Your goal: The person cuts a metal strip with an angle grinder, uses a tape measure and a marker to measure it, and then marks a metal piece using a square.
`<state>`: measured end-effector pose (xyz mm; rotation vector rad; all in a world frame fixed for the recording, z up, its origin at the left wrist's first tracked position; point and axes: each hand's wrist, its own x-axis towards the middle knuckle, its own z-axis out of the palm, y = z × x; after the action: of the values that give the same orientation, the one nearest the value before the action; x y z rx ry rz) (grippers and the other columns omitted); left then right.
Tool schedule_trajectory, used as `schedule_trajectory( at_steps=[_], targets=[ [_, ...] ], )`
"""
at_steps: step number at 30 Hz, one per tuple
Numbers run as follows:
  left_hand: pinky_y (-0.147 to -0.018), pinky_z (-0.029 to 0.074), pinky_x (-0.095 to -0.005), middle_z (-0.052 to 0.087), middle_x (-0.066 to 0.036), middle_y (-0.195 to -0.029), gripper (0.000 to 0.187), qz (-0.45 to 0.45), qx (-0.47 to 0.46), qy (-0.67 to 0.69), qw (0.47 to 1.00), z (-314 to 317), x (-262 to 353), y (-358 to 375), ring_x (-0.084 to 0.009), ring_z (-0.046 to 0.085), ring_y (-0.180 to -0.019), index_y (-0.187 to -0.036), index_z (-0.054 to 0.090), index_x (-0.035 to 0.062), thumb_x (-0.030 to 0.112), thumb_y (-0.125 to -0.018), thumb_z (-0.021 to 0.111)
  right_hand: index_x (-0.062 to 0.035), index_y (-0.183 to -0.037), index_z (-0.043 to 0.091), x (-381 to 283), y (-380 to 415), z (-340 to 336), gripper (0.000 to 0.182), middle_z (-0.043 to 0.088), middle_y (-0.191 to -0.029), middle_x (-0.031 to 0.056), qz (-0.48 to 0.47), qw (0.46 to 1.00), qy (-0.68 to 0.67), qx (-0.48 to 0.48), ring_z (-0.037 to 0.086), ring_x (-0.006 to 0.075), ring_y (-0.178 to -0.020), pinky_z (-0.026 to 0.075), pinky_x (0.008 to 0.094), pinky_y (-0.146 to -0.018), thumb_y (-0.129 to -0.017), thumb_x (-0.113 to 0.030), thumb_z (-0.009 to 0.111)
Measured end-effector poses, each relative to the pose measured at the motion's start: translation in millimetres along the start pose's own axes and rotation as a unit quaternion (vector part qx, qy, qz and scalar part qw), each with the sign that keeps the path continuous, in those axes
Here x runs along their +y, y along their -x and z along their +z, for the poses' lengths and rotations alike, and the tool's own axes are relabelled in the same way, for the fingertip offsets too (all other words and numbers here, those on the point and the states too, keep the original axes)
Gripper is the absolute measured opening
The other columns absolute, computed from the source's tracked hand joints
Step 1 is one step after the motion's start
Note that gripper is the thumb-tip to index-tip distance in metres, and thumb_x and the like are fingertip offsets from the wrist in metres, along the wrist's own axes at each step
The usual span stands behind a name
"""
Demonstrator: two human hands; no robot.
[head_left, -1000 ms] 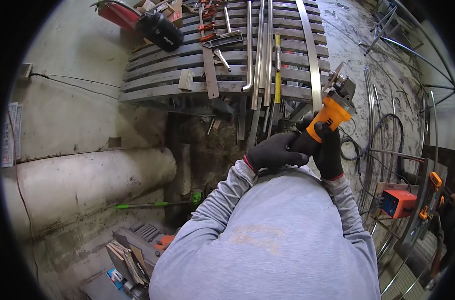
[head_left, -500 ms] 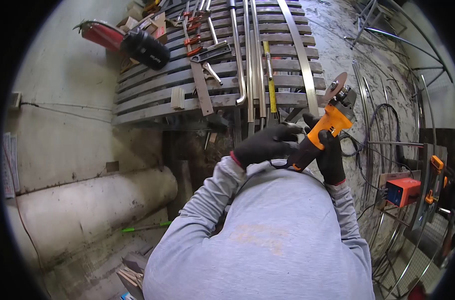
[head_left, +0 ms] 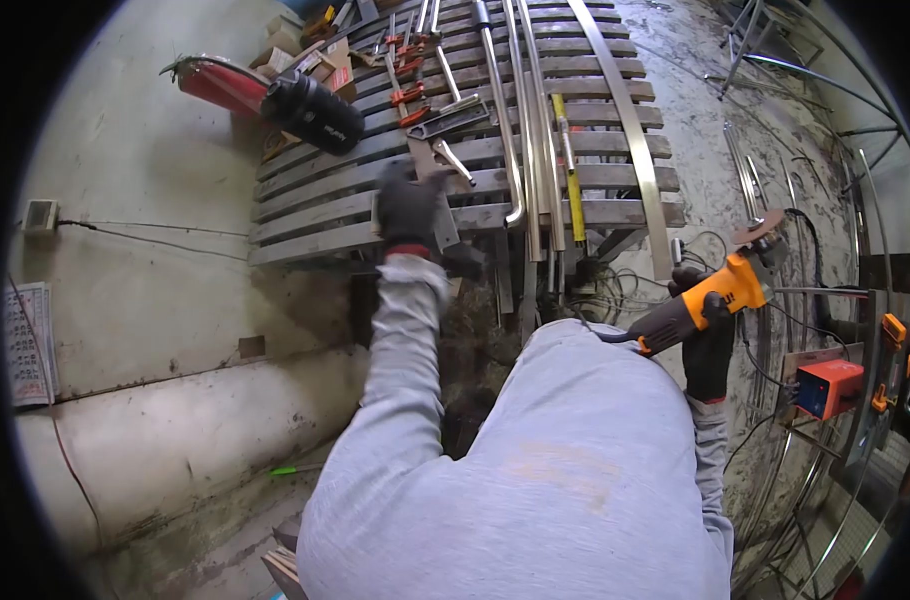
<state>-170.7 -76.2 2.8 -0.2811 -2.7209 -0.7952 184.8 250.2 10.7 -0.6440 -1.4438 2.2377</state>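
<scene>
My right hand point(head_left: 707, 340) grips the orange grinder point(head_left: 727, 289); my left hand point(head_left: 410, 205), blurred, its grip unclear to me, is over the worktop point(head_left: 310, 242), near the wrench point(head_left: 454, 163).

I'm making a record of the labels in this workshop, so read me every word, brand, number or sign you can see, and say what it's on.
None reads with certainty.
Orange grinder: dark lettering, too blurred.
Black bottle: pale lettering, too blurred.
Printed sheet on the wall: rows of print, too small.
Cardboard box: red print, too small.
</scene>
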Motion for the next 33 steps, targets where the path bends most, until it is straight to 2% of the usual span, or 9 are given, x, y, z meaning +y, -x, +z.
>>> schedule_trajectory(
  at_steps=[1, 2, 3, 7, 12, 17, 25, 30, 33],
  targets=[
    [-0.094, 0.057, -0.0522, 0.074, -0.025, -0.117, 0.067, -0.035, 0.014, -0.125, 0.991, -7.7, -43.0, -16.4, -0.0416, 0.071, -0.110, -0.114, 0.076, 0.0018, 0.053, -0.074, 0.092, 0.0029, -0.143, 0.054, -2.2, 3.3, 2.2, 0.065, 0.067, -0.134, 0.0181, -0.008, 1.000, 0.010, 0.001, 0.067, 0.0277, -0.123, 0.051, 0.0422, -0.113, -0.105, -0.048, 0.065],
    [-0.097, 0.057, -0.0510, 0.072, -0.027, -0.123, 0.076, -0.113, -0.055, -0.190, 0.974, -25.7, -61.7, -27.8, -0.0427, 0.070, -0.114, -0.119, 0.075, 0.0021, 0.059, -0.071, 0.091, 0.0029, -0.144, 0.052, -2.9, 3.9, 3.1, 0.065, 0.067, -0.134, 0.0190, -0.020, 1.000, 0.020, 0.004, 0.067, 0.0289, -0.124, 0.051, 0.0435, -0.114, -0.106, -0.049, 0.063],
    [-0.099, 0.057, -0.0505, 0.073, -0.027, -0.124, 0.078, -0.182, -0.077, -0.196, 0.960, -29.3, -82.0, -32.6, -0.0433, 0.070, -0.117, -0.120, 0.076, 0.0029, 0.062, -0.071, 0.089, 0.0029, -0.144, 0.052, -2.2, 4.3, 3.1, 0.065, 0.067, -0.134, 0.0190, -0.018, 1.000, 0.020, 0.009, 0.067, 0.0289, -0.124, 0.051, 0.0435, -0.114, -0.106, -0.049, 0.063],
    [-0.103, 0.055, -0.0522, 0.071, -0.028, -0.129, 0.084, -0.192, -0.230, -0.199, 0.933, -16.1, -112.0, -32.4, -0.0452, 0.068, -0.123, -0.129, 0.071, 0.0029, 0.062, -0.072, 0.089, 0.0038, -0.145, 0.050, 0.8, 2.3, 1.1, 0.064, 0.066, -0.135, 0.0220, -0.002, 0.998, 0.056, 0.004, 0.067, 0.0324, -0.126, 0.051, 0.0451, -0.115, -0.108, -0.048, 0.059],
    [-0.104, 0.056, -0.0494, 0.072, -0.028, -0.128, 0.082, -0.198, -0.150, -0.212, 0.945, 12.7, -115.1, -18.1, -0.0424, 0.070, -0.120, -0.134, 0.066, 0.0024, 0.049, -0.072, 0.093, 0.0069, -0.144, 0.053, 3.5, -2.4, 11.3, 0.063, 0.067, -0.137, 0.0219, 0.022, 0.999, 0.035, -0.032, 0.067, 0.0308, -0.128, 0.051, 0.0442, -0.115, -0.109, -0.045, 0.057],
    [-0.104, 0.056, -0.0499, 0.073, -0.026, -0.129, 0.079, -0.110, -0.111, -0.170, 0.973, 21.2, -155.3, -29.3, -0.0428, 0.070, -0.120, -0.136, 0.065, 0.0028, 0.042, -0.072, 0.091, 0.0070, -0.144, 0.054, 3.9, -3.7, 14.9, 0.062, 0.067, -0.136, 0.0213, 0.029, 0.997, 0.058, -0.030, 0.067, 0.0305, -0.127, 0.051, 0.0438, -0.114, -0.110, -0.044, 0.056],
    [-0.107, 0.054, -0.0487, 0.072, -0.026, -0.131, 0.080, -0.109, -0.175, -0.210, 0.956, -1.3, -202.2, -53.4, -0.0435, 0.068, -0.123, -0.137, 0.065, 0.0010, 0.043, -0.072, 0.088, 0.0069, -0.139, 0.056, 4.0, 0.3, 11.3, 0.059, 0.069, -0.128, 0.0204, 0.037, 0.999, 0.012, 0.019, 0.068, 0.0312, -0.122, 0.052, 0.0445, -0.111, -0.110, -0.044, 0.056],
    [-0.107, 0.054, -0.0452, 0.071, -0.028, -0.134, 0.077, -0.170, -0.185, -0.202, 0.947, -29.2, -188.5, -54.2, -0.0415, 0.069, -0.124, -0.131, 0.072, -0.0011, 0.048, -0.073, 0.086, 0.0065, -0.139, 0.057, 9.4, -0.6, 8.0, 0.058, 0.068, -0.130, 0.0212, 0.043, 0.999, -0.013, 0.028, 0.068, 0.0311, -0.123, 0.052, 0.0444, -0.112, -0.109, -0.044, 0.055],
    [-0.095, 0.058, -0.0456, 0.078, -0.023, -0.113, 0.057, -0.159, -0.188, -0.208, 0.947, -37.5, -191.6, -55.7, -0.0376, 0.075, -0.108, -0.109, 0.079, 0.0016, 0.045, -0.073, 0.086, 0.0062, -0.140, 0.056, 7.8, -1.1, 9.5, 0.058, 0.068, -0.131, 0.0212, 0.038, 0.999, -0.011, 0.012, 0.067, 0.0310, -0.124, 0.051, 0.0446, -0.112, -0.110, -0.044, 0.055]
  ],
)
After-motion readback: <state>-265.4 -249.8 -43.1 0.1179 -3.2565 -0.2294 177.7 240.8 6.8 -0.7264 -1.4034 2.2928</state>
